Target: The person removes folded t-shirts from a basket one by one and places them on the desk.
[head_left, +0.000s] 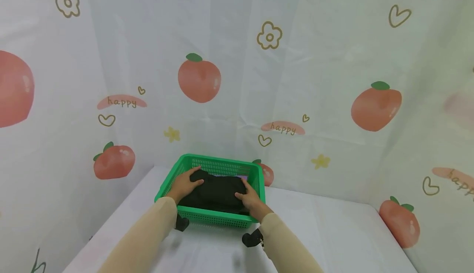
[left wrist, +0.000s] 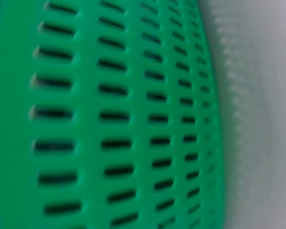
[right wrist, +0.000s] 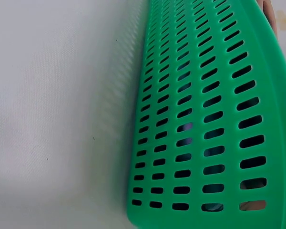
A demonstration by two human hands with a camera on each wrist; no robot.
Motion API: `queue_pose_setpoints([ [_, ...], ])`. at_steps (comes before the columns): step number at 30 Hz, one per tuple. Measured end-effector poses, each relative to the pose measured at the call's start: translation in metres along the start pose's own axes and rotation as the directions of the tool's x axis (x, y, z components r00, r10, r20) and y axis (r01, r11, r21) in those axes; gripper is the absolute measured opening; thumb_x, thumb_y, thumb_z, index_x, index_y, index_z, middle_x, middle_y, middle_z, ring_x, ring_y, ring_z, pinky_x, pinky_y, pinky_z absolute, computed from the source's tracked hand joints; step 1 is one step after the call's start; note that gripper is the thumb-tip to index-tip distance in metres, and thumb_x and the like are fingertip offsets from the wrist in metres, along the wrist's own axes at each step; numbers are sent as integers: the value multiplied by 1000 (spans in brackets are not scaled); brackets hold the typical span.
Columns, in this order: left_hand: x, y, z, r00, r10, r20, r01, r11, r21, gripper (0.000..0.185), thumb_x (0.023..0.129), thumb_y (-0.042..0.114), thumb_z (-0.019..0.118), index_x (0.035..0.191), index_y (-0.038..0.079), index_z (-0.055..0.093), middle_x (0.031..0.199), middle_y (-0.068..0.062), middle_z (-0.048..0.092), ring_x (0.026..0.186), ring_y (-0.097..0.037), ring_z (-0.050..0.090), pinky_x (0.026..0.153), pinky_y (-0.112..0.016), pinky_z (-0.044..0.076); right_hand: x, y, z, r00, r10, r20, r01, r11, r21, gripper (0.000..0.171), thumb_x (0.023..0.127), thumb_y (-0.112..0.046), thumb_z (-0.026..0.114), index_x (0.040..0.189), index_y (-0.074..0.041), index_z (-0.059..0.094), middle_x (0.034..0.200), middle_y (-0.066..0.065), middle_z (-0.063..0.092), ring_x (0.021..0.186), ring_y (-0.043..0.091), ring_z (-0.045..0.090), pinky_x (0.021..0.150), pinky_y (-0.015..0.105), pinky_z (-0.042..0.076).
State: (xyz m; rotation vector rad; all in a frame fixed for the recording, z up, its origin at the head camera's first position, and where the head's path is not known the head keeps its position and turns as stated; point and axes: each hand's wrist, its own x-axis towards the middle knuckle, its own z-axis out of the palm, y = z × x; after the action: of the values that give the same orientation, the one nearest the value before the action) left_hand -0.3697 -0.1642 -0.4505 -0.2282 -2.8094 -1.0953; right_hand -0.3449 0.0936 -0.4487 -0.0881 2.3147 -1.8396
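A folded black cloth (head_left: 218, 194) lies inside a green plastic basket (head_left: 209, 214). At its left end my left hand (head_left: 185, 185) grips the cloth, thumb on top and a finger reaching to the far side. My right hand (head_left: 252, 201) holds the right end in much the same way. Some fingers of both hands are hidden by the cloth and basket. In the left wrist view only the slotted basket wall (left wrist: 90, 100) shows, slightly blurred. The right wrist view shows the basket's slotted side (right wrist: 195, 105), with part of a hand (right wrist: 269, 14) above the rim.
Something purple (head_left: 242, 177) shows behind the cloth inside the basket. The basket stands on a white-covered table (head_left: 318, 227), near its back edge. A white curtain (head_left: 237, 112) printed with peaches hangs behind and at both sides. Dark wrist devices (head_left: 253, 238) sit under the sleeves.
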Motion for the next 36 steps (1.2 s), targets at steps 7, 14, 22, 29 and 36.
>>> queue_pose_setpoints([
  [7,-2,-3,-3,999,23,37,-22,998,-53,63,97,30,63,150,6,40,151,-29,36,135,-53,36,105,-67,33,0,2,0,1000,-8,2,8,1000,2,71,99,-1,55,159,-9,17,156,34,20,140,50,30,111,58,34],
  [14,-2,1,-1,998,-50,44,54,994,-99,62,98,31,60,153,10,37,155,-27,32,138,-52,34,106,-67,33,0,2,0,1000,-3,-27,3,1000,2,71,98,-1,56,158,-10,19,157,33,18,141,50,27,111,59,33],
  [22,-3,8,-2,993,-103,60,112,979,-170,73,95,37,64,155,11,31,157,-28,26,139,-53,30,105,-68,33,3,3,-1,999,6,-39,-4,999,52,71,99,-1,55,159,-11,18,160,28,11,142,50,25,113,60,29],
  [29,0,14,-8,998,-62,34,67,979,-190,73,96,33,65,155,9,29,158,-28,21,139,-53,30,105,-68,33,2,-3,-4,1000,-4,29,-1,982,191,73,101,0,50,160,-13,9,160,29,11,139,48,34,109,58,37],
  [36,0,26,-15,998,-67,-9,64,980,-188,69,97,32,63,154,11,31,159,-24,25,139,-50,32,106,-66,34,-5,-13,-10,993,34,115,-71,937,342,74,103,1,44,160,-18,1,160,30,8,139,51,32,109,63,33],
])
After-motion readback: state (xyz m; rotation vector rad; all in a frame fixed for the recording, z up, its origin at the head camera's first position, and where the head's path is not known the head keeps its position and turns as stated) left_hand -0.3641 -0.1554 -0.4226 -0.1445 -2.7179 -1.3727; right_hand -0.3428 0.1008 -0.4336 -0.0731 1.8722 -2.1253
